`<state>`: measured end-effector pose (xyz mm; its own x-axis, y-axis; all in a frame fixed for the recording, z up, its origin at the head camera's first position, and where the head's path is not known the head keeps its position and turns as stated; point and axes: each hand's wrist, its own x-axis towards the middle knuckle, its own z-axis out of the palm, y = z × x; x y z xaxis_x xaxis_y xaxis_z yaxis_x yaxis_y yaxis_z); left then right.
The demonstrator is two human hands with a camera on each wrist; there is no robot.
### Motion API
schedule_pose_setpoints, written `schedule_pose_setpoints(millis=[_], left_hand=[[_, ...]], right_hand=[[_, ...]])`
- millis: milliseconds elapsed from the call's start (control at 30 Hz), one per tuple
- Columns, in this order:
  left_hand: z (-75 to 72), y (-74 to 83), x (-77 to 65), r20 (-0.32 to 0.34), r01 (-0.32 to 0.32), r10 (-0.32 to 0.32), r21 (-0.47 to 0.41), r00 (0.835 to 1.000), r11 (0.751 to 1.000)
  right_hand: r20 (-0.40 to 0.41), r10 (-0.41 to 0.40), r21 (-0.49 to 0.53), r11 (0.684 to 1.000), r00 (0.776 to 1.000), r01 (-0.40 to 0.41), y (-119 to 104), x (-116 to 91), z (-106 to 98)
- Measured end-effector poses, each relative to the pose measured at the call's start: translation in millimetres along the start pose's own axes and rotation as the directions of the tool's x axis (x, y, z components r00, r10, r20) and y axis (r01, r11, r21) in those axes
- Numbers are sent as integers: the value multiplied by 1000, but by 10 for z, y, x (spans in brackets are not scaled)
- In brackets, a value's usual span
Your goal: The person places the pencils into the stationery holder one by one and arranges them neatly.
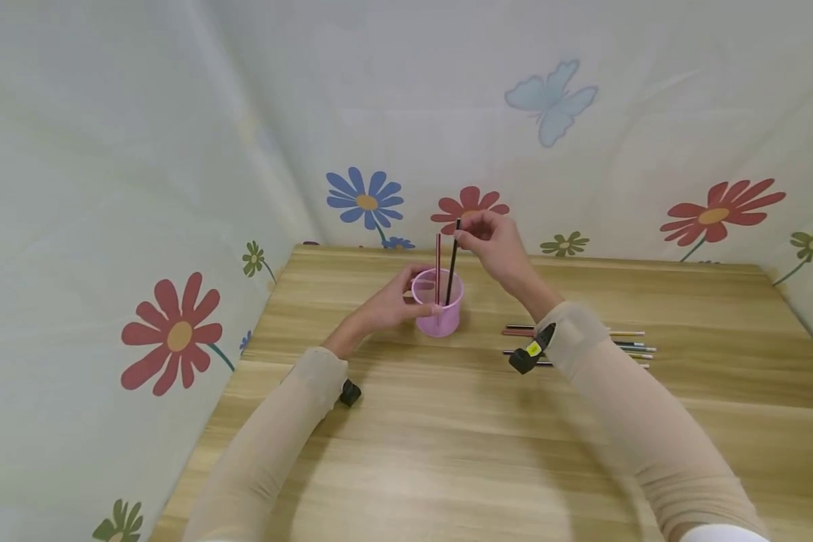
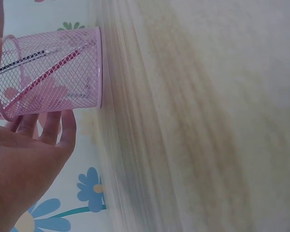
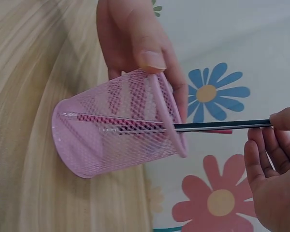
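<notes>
A pink mesh pencil cup (image 1: 439, 326) stands upright on the table. My left hand (image 1: 388, 307) holds it from the left, with the thumb at the rim and the other fingers around the far side. Above the cup, my right hand (image 1: 503, 252) pinches a black pencil (image 3: 222, 125) near its upper end. The lower part of that pencil is inside the cup and shows through the mesh, short of the base in the right wrist view. A red pencil (image 1: 438, 260) leans inside the cup (image 2: 58, 96), its top sticking out above the rim.
Several pencils (image 1: 635, 348) lie side by side on the wooden table (image 1: 406, 452), partly hidden by my right forearm. Behind the table hangs a pale backdrop (image 1: 406, 98) printed with flowers and a butterfly.
</notes>
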<state>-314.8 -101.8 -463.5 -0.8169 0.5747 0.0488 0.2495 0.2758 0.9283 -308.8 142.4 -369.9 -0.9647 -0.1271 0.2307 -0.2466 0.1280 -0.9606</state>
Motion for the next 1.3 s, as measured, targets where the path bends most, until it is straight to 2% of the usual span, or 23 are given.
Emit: schedule_pose_setpoints(millis=[200, 500, 833, 1300], left_hand=[[7, -36, -11, -5, 3, -3, 6, 1000, 1000], [8, -34, -20, 0, 8, -8, 7, 1000, 1000], [7, -9, -13, 6, 10, -10, 8, 1000, 1000], [4, -25, -11, 6, 12, -12, 8, 1000, 1000]], right_hand=[[6, 24, 14, 1000, 1000, -24, 178, -7, 79], [11, 66, -6, 998, 998, -66, 334, -30, 148], [-4, 38, -21, 999, 999, -38, 365, -3, 185], [-7, 67, -42, 997, 998, -67, 378, -3, 215]])
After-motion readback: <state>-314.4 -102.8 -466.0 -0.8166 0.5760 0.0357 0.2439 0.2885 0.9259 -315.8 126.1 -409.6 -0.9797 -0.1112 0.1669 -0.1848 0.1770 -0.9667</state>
